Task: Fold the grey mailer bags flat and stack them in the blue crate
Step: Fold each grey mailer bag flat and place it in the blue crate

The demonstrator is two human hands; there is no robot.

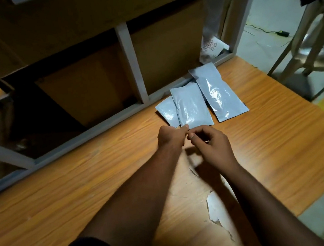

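Observation:
Three grey mailer bags lie flat on the wooden table (82, 186) near its far edge. The left bag (166, 110) is partly under the middle bag (191, 106), and the right bag (218, 92) lies apart and angled. My left hand (169, 137) pinches the near left corner of the middle bag. Just to its right, my right hand (212, 144) hovers short of that bag's near edge with loosely curled fingers, and I see nothing in it. No blue crate is in view.
A grey metal rack frame (132, 64) with brown cardboard boxes (81, 88) stands right behind the table. A plastic stool (309, 39) stands on the floor to the right, past the table's edge. Peeled laminate (215, 209) marks the table's near part.

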